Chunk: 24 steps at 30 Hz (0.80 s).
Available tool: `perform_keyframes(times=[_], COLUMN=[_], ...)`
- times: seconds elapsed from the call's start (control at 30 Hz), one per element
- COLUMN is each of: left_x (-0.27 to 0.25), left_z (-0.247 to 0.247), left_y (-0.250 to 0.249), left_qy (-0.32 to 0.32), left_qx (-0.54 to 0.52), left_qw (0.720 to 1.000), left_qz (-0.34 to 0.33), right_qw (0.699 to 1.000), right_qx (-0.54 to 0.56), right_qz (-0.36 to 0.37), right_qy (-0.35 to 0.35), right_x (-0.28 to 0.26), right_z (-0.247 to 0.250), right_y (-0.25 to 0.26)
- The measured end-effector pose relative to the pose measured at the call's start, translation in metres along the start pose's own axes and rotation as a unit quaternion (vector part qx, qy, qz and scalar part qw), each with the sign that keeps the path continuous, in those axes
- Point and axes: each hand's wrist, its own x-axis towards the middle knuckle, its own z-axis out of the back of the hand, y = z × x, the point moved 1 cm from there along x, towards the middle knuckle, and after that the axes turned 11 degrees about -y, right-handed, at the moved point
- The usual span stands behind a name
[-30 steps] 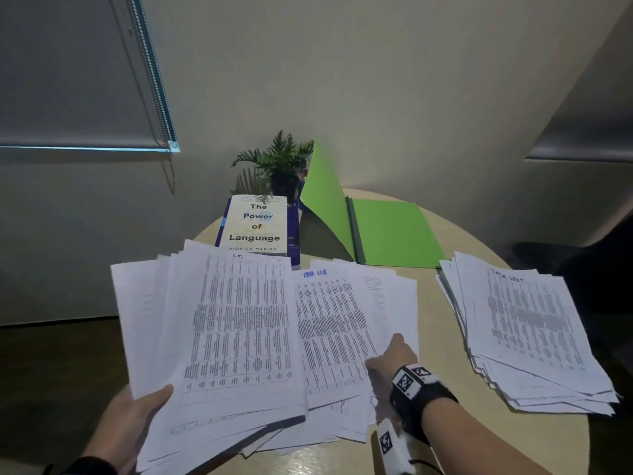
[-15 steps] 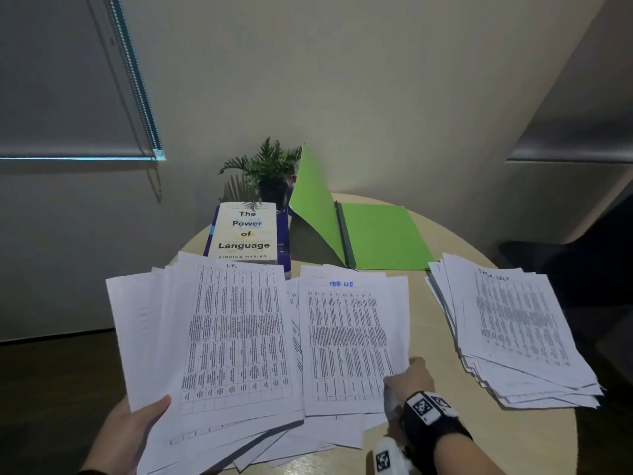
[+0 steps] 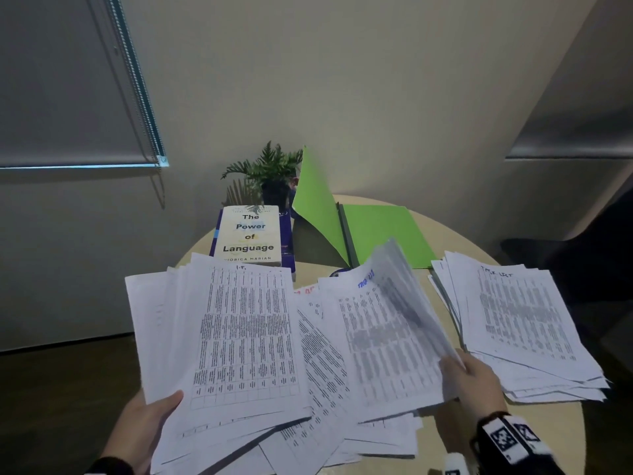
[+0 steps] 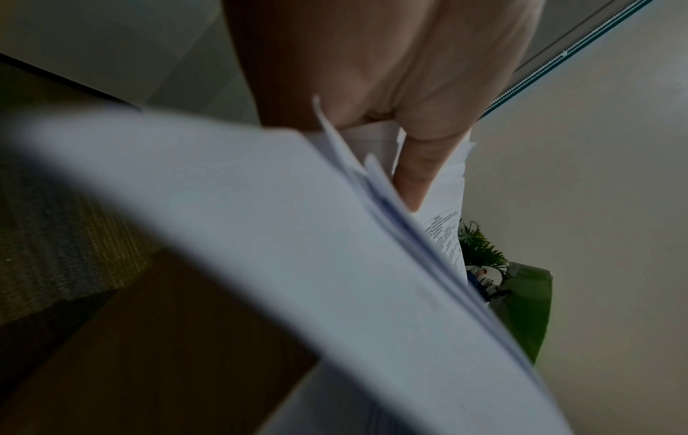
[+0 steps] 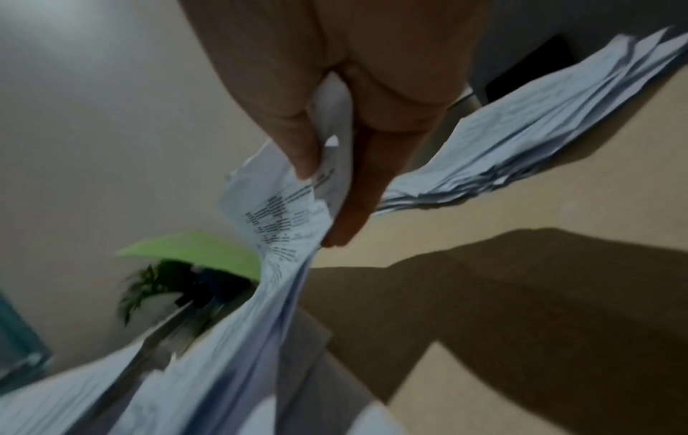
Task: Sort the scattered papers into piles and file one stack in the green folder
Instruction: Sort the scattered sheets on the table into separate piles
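Sorting step, head view. The right hand (image 3: 474,382) pinches the near corner of a lifted sheet (image 3: 404,289), thumb and fingers clamped on it in the right wrist view; the sheet stands tilted and blurred, probably mid-swing. The sorted pile (image 3: 524,323) lies just to that hand's right on the tabletop (image 3: 424,443), its long axis running away from the person, so the right hand is the nearer one. The left hand (image 3: 144,430) grips a fanned stack (image 3: 236,337) at its near-left corner. The green folder (image 3: 376,231) lies open beyond, farther back.
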Motion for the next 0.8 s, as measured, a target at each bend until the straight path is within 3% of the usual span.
perform_keyframes(times=[0.2,0.47,0.63,0.8], left_x=[-0.006,-0.013,-0.024,-0.047], left_z=[-0.005,-0.019,-0.033,-0.055], left_y=[0.006,0.007,0.005,0.002], left_qy=[0.024,0.049,0.065,0.055], left_qx=[0.004,0.022,0.025,0.023], left_qw=[1.000,0.999,0.997,0.996], left_qz=[-0.009,-0.008,-0.024,-0.067], right_qw=[0.986,0.958,0.946,0.974], right_qx=[0.069,0.163,0.257,0.194], right_qz=[-0.020,-0.001,-0.025,-0.066], right_qy=[-0.148,-0.237,-0.199,-0.093], right_x=[0.010,0.009,-0.004,-0.031], right_z=[0.032,0.077,0.095,0.050], right_y=[-0.009,0.016,0.044,0.027])
